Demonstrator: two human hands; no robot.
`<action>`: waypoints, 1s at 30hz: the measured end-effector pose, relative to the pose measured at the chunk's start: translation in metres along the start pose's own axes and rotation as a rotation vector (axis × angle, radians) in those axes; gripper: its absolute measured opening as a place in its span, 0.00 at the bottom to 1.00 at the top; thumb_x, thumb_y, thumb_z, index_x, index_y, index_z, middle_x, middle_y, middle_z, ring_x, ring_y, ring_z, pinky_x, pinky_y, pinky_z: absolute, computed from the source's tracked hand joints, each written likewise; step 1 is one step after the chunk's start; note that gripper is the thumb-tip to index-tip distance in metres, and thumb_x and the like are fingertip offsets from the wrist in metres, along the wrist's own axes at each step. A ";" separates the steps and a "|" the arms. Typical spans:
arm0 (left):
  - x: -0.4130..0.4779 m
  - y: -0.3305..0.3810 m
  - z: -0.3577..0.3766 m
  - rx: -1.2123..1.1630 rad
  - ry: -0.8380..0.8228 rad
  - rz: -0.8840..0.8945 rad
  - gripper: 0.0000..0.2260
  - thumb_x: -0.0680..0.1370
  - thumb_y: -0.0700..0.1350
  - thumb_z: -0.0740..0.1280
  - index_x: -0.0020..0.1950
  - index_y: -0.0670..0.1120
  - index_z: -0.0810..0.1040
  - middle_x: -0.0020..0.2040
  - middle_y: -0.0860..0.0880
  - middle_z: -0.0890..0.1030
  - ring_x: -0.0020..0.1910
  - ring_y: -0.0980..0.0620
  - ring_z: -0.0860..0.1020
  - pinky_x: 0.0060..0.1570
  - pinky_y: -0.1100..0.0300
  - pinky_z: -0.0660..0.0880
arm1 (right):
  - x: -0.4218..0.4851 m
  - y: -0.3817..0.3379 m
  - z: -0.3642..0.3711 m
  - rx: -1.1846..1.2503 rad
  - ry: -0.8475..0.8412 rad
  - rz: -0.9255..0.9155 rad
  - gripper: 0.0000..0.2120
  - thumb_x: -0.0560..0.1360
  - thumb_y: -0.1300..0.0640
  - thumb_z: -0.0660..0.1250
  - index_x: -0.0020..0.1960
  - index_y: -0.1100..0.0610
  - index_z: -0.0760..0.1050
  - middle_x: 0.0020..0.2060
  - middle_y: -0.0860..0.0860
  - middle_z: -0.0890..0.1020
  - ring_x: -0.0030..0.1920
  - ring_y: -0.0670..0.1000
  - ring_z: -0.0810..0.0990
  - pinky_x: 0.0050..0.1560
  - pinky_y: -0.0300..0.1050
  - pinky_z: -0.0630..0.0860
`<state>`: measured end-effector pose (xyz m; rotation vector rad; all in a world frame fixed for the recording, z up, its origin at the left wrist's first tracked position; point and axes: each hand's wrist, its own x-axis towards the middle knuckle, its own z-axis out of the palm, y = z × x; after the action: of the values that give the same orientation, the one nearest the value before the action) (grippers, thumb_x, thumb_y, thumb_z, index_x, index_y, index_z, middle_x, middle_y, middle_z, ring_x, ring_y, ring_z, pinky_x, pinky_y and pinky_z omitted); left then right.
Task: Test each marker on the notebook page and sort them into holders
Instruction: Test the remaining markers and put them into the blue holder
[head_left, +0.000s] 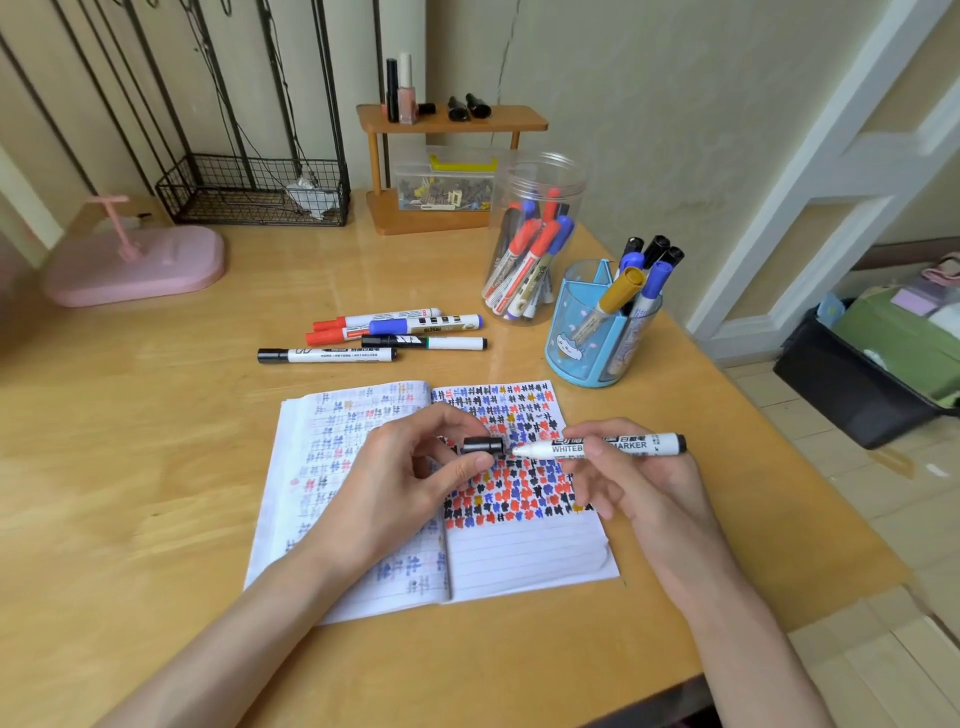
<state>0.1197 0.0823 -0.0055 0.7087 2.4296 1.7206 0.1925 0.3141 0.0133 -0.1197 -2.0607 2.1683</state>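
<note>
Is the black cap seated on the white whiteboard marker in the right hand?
No: the left hand holds the black cap beside the white whiteboard marker, whose nose shows bare in the right hand.

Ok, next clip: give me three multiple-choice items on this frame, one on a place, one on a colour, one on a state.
1. Where do the loose markers lie?
A. In the wire basket.
B. On the table, beyond the notebook.
C. On the wooden shelf.

2. What colour is the cap in the left hand?
A. Red.
B. Blue.
C. Black.

3. What state is the whiteboard marker in the right hand in?
A. Uncapped, tip bare.
B. Capped.
C. Lying flat on the page.

Key:
1. B: they lie clustered on the wood past the notebook's far edge.
2. C: the cap pinched between thumb and fingers is black.
3. A: its white nose and tip show, pointing towards the cap.
</note>
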 end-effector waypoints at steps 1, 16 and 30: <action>0.000 0.000 0.000 0.000 -0.001 -0.002 0.08 0.76 0.49 0.76 0.54 0.51 0.82 0.46 0.59 0.86 0.41 0.53 0.85 0.39 0.62 0.78 | -0.001 -0.001 0.000 -0.008 -0.001 -0.004 0.10 0.74 0.51 0.72 0.51 0.56 0.86 0.36 0.67 0.80 0.34 0.54 0.77 0.36 0.37 0.73; 0.000 0.003 -0.005 -0.040 -0.066 0.013 0.08 0.77 0.48 0.74 0.55 0.49 0.83 0.45 0.53 0.87 0.42 0.52 0.85 0.41 0.56 0.80 | -0.001 0.002 0.001 -0.088 -0.045 -0.040 0.09 0.71 0.63 0.78 0.51 0.59 0.86 0.33 0.57 0.84 0.32 0.52 0.81 0.33 0.38 0.74; -0.006 0.006 -0.004 -0.083 -0.003 0.022 0.09 0.75 0.48 0.73 0.54 0.51 0.86 0.39 0.51 0.88 0.40 0.52 0.87 0.49 0.58 0.83 | 0.000 0.011 0.006 -0.266 -0.056 -0.149 0.08 0.72 0.60 0.77 0.52 0.55 0.87 0.44 0.49 0.89 0.46 0.47 0.87 0.47 0.36 0.80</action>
<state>0.1254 0.0777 0.0006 0.7307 2.3409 1.8154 0.1907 0.3074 0.0028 0.0648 -2.2998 1.8248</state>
